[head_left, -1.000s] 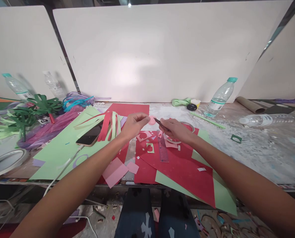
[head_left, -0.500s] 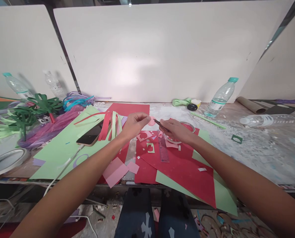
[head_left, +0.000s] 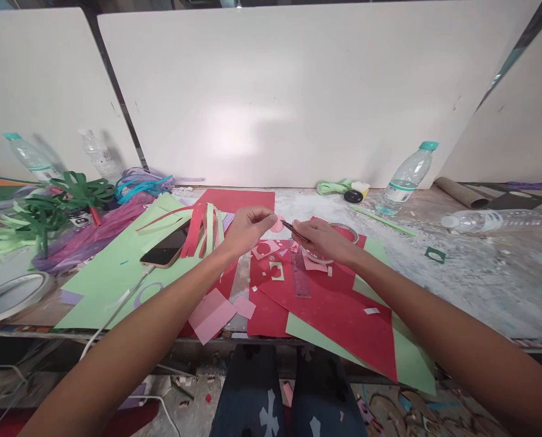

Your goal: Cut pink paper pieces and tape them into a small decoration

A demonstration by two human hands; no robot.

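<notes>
Between thumb and fingers, my left hand [head_left: 253, 227] pinches a small round pink paper piece [head_left: 277, 224]. My right hand [head_left: 318, 238] is closed on a thin dark tool [head_left: 295, 230], perhaps scissors or tweezers, whose tip points left at the pink piece; whether it touches the paper is too small to tell. Both hands are above red paper sheets [head_left: 343, 315] strewn with small scraps. Below them lie a clear ruler [head_left: 300, 276], a green scrap with a cut hole [head_left: 277, 271] and a pink scrap [head_left: 264, 249]. A tape roll [head_left: 350, 233] is partly hidden behind my right hand.
A phone [head_left: 165, 249] with a white cable lies on green sheets [head_left: 88, 288] at left, with paper strips [head_left: 193, 233] beside it. Another tape roll [head_left: 13, 297] is at the far left. An upright bottle [head_left: 405, 182] and a lying bottle [head_left: 491, 221] are at right.
The dark tool and the fingers of my right hand have shifted slightly, and the pink piece has turned or moved a little left. My left hand keeps its hold.
</notes>
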